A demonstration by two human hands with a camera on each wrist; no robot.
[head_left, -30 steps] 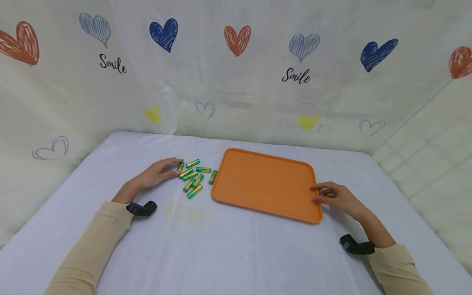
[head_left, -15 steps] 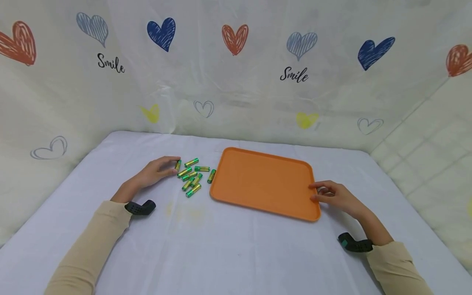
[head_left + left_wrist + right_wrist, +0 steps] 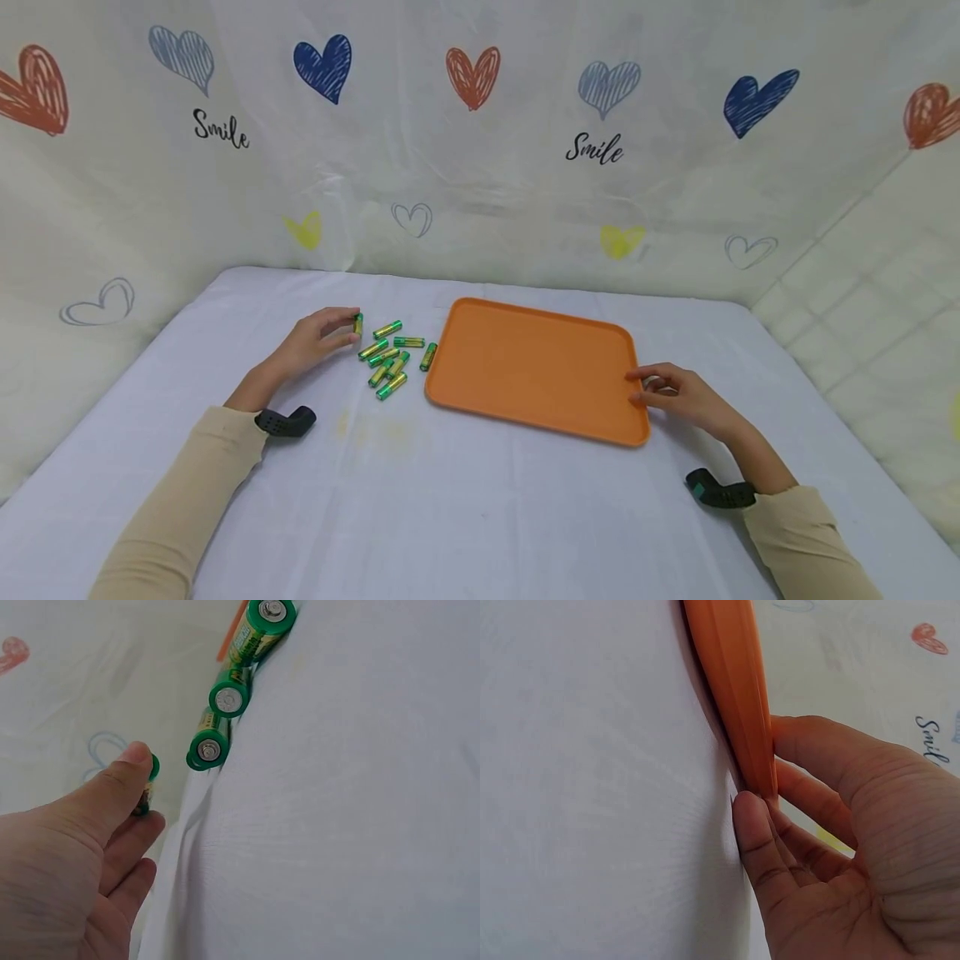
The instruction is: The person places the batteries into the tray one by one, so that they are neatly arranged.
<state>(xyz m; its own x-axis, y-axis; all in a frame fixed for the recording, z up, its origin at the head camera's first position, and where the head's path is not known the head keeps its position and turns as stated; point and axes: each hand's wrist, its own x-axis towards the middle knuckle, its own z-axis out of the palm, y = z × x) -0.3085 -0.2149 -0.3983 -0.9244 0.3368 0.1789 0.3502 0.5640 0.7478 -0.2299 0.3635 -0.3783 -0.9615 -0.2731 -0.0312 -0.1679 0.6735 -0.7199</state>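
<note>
My left hand (image 3: 313,342) pinches a green-and-gold battery (image 3: 357,324) between thumb and fingertips, at the left of a loose group of batteries. In the left wrist view the thumb covers most of this held battery (image 3: 145,798). Several similar batteries (image 3: 391,386) lie at various angles on the white cloth, some against each other. Right of them, flat on the table, is an orange tray (image 3: 536,367) with a raised rim. At its right edge my right hand (image 3: 686,400) holds the rim, thumb and fingers curled about it, as the right wrist view also shows.
A white cloth (image 3: 450,517) covers the table. Behind it hangs a pale backdrop (image 3: 517,183) printed with hearts and "Smile". One battery (image 3: 428,357) lies right beside the tray's left rim. Each wrist wears a black device (image 3: 286,422).
My left hand has drawn its battery slightly up and left, away from the others, and the battery has turned more upright. The right hand stays at the tray's edge. The whole view shifts slightly.
</note>
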